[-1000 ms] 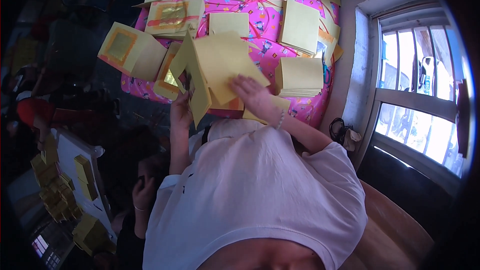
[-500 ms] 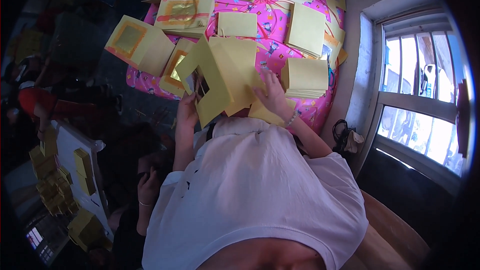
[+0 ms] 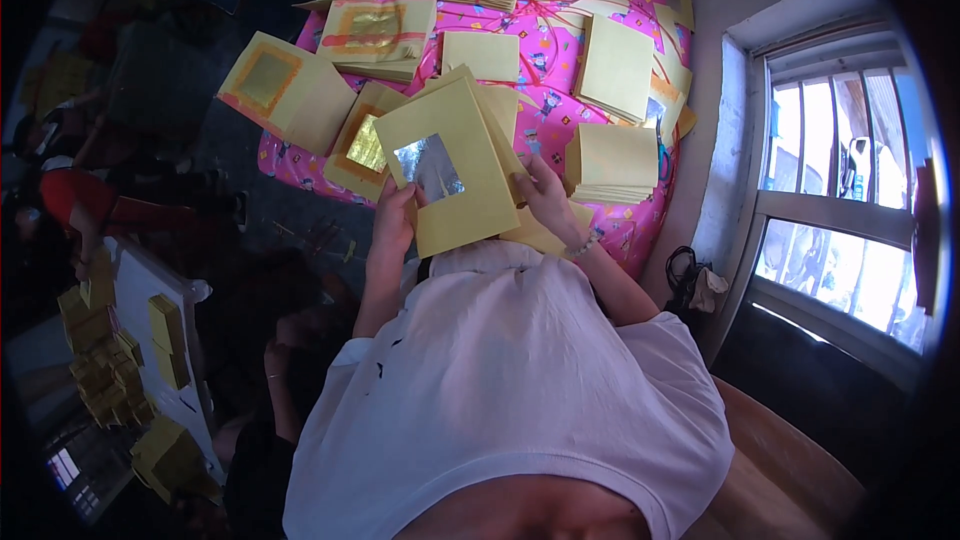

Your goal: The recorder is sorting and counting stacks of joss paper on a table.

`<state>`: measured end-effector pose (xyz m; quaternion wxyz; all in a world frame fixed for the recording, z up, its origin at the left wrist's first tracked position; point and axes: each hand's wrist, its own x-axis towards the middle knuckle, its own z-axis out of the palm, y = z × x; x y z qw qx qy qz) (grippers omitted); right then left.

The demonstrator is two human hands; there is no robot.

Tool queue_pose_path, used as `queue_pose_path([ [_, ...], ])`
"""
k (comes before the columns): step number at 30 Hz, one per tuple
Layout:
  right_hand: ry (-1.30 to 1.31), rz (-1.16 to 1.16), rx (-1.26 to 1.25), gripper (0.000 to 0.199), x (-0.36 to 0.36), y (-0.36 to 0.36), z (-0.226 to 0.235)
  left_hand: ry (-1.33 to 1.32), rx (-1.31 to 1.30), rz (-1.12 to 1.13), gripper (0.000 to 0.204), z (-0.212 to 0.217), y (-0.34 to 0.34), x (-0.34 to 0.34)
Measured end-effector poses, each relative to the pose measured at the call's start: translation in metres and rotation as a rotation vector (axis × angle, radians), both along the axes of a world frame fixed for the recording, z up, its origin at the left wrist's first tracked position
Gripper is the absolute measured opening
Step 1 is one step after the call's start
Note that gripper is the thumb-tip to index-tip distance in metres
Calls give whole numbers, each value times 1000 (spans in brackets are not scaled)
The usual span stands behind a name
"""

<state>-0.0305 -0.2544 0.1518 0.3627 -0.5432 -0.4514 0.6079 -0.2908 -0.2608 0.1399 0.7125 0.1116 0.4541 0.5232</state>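
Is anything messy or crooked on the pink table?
Mostly tidy stacks, but one gold-foil sheet hangs crookedly off the left edge of the pink table. Both hands hold a yellow sheet with a silver square. Nothing looks torn or spilled.

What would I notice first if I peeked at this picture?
Probably the yellow paper sheet with a shiny silver square, held up by the left hand and right hand in the middle. Behind it, the bright pink tablecloth is covered with stacks of yellow paper, and a sunny window glows at right.
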Motion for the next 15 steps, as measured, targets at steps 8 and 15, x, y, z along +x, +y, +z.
queue_pose_path([
  [8, 158, -41, 192, 8, -18, -13, 13, 299, 92, 89, 11, 15, 7, 10],
  [15, 88, 66, 183, 16, -19, -17, 28, 78, 92, 39, 22, 6, 10, -1],
])
